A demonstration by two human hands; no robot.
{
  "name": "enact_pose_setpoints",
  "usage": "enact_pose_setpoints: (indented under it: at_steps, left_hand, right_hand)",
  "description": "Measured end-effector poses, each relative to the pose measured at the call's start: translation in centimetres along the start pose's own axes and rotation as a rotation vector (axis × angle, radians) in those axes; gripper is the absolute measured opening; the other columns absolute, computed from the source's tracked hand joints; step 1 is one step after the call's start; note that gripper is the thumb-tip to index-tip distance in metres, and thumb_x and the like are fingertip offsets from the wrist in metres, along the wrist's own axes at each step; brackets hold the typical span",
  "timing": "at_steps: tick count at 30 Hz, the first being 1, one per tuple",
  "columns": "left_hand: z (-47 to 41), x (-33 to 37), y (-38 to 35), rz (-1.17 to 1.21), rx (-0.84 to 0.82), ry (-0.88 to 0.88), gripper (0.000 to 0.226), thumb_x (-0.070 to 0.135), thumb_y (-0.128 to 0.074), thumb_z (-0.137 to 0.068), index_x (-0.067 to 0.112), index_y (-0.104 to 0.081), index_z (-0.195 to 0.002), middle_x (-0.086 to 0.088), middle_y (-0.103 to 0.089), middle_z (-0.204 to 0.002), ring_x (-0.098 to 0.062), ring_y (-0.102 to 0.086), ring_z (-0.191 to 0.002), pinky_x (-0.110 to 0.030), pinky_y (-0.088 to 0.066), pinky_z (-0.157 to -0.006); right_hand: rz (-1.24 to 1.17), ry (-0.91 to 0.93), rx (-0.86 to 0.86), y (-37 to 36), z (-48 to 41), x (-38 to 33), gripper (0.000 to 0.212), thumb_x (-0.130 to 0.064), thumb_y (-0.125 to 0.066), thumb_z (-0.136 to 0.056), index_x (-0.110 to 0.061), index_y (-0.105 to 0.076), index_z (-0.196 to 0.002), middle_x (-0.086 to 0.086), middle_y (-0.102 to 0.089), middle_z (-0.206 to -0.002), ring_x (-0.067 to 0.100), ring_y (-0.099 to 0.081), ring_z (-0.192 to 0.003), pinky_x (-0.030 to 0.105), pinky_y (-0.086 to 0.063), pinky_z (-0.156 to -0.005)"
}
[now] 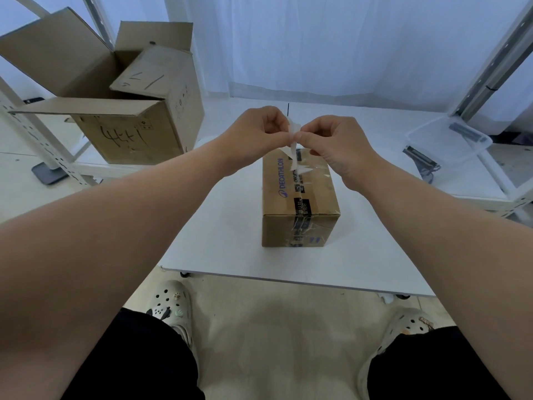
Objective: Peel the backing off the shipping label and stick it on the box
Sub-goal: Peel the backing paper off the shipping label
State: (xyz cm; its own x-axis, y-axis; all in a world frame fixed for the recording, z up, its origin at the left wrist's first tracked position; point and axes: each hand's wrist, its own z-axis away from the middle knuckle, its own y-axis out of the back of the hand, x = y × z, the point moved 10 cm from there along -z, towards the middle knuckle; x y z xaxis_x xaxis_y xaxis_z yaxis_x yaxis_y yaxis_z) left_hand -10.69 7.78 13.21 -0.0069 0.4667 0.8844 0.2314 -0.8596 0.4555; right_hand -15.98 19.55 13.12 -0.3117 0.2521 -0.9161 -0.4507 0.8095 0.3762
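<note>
A small taped cardboard box (300,194) with blue print stands on the low white table (230,232). Above its far end I hold a white shipping label (294,131) edge-on between both hands. My left hand (256,134) pinches it from the left with fingers curled. My right hand (334,145) pinches it from the right at the fingertips. The lower part of the label hangs down toward the box top. Whether label and backing have come apart cannot be told.
A large open cardboard box (121,90) sits on a white metal rack at the left. A clear plastic tub (450,140) rests on a shelf at the right. White curtains hang behind the table. My knees and clogs are below the table's near edge.
</note>
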Motion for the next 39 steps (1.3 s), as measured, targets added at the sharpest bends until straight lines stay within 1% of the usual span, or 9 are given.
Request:
enact_pose_setpoints:
  at_steps: [3, 7, 13, 17, 23, 30, 33, 37, 39]
  left_hand:
    - [0.0, 0.2, 0.0, 0.023, -0.002, -0.012, 0.022, 0.022, -0.066, -0.085, 0.003, -0.061, -0.096, -0.004, -0.074, -0.088, -0.017, -0.069, -0.091, -0.031, -0.049, -0.093]
    - [-0.1, 0.3, 0.6, -0.013, 0.032, -0.015, 0.014, 0.022, -0.065, -0.087, 0.009, -0.066, -0.091, 0.006, -0.068, -0.087, -0.005, -0.063, -0.08, -0.013, -0.049, -0.076]
    - [-0.3, -0.4, 1.3, 0.033, 0.084, 0.064, 0.009, 0.019, -0.061, -0.088, 0.01, -0.062, -0.086, 0.003, -0.055, -0.077, -0.008, -0.047, -0.07, -0.012, -0.039, -0.061]
    - [-0.3, -0.9, 1.8, 0.053, 0.124, 0.095, 0.007, 0.017, -0.059, -0.087, 0.013, -0.06, -0.081, 0.005, -0.055, -0.076, -0.008, -0.047, -0.071, -0.012, -0.038, -0.063]
    - [-0.3, -1.5, 2.5, 0.145, 0.171, 0.117, 0.01, 0.014, -0.059, -0.088, 0.017, -0.056, -0.078, 0.0, -0.066, -0.082, -0.007, -0.062, -0.073, -0.015, -0.045, -0.068]
    - [-0.2, -0.8, 2.5, 0.099, 0.19, 0.069, 0.016, 0.011, -0.057, -0.087, 0.02, -0.044, -0.088, -0.014, -0.07, -0.081, -0.01, -0.062, -0.066, -0.03, -0.041, -0.069]
    - [-0.4, -0.3, 2.3, 0.046, 0.155, 0.038, 0.017, 0.005, -0.052, -0.088, 0.02, -0.054, -0.081, -0.003, -0.063, -0.08, -0.007, -0.058, -0.065, -0.024, -0.042, -0.069]
    - [-0.5, -0.3, 2.1, 0.017, 0.125, 0.054, 0.015, 0.006, -0.053, -0.087, 0.013, -0.066, -0.089, 0.002, -0.063, -0.084, -0.004, -0.055, -0.07, -0.014, -0.044, -0.068]
    - [-0.5, -0.2, 2.2, 0.021, 0.12, 0.063, 0.011, 0.012, -0.059, -0.086, 0.01, -0.068, -0.092, 0.003, -0.063, -0.084, -0.003, -0.054, -0.071, -0.011, -0.044, -0.066]
  right_hand:
    - [-0.011, 0.002, 0.003, 0.1, 0.0, -0.2, 0.007, -0.017, -0.069, -0.082, -0.013, -0.068, -0.076, -0.005, -0.06, -0.069, 0.002, -0.055, -0.064, 0.021, -0.05, -0.07]
    - [-0.027, -0.002, -0.02, 0.1, 0.2, -0.3, 0.009, -0.016, -0.07, -0.081, -0.016, -0.066, -0.073, -0.006, -0.061, -0.069, -0.001, -0.055, -0.06, 0.013, -0.048, -0.063]
    - [-0.054, -0.072, 0.058, 0.7, -0.1, 0.1, 0.015, -0.014, -0.067, -0.081, -0.018, -0.062, -0.068, -0.007, -0.057, -0.07, 0.002, -0.05, -0.064, 0.013, -0.042, -0.062]
    - [-0.109, -0.132, 0.105, 1.2, -0.2, 0.8, 0.016, -0.012, -0.066, -0.08, -0.017, -0.061, -0.066, -0.001, -0.061, -0.076, 0.011, -0.056, -0.078, 0.017, -0.044, -0.067]
    - [-0.18, -0.137, 0.118, 1.7, -0.1, 1.1, 0.015, -0.009, -0.066, -0.081, -0.018, -0.06, -0.07, 0.001, -0.063, -0.077, 0.01, -0.06, -0.074, 0.012, -0.046, -0.06]
    - [-0.075, -0.012, 0.05, 0.9, 0.0, -0.3, 0.023, -0.007, -0.067, -0.079, -0.024, -0.054, -0.088, 0.011, -0.067, -0.082, 0.015, -0.064, -0.076, 0.022, -0.047, -0.071]
    - [-0.035, 0.056, 0.03, 0.6, -0.1, -1.0, 0.018, -0.003, -0.065, -0.079, -0.021, -0.064, -0.082, 0.004, -0.064, -0.078, 0.012, -0.061, -0.075, 0.023, -0.049, -0.075]
    - [0.273, 0.259, 0.077, 0.7, 0.1, -2.5, 0.028, -0.008, -0.061, -0.082, -0.017, -0.061, -0.108, -0.001, -0.059, -0.096, 0.009, -0.054, -0.086, 0.009, -0.04, -0.075]
    - [0.417, 0.359, 0.093, 0.5, 0.5, -3.4, 0.034, -0.011, -0.061, -0.083, -0.02, -0.058, -0.116, -0.001, -0.053, -0.111, 0.01, -0.05, -0.098, 0.012, -0.037, -0.082]
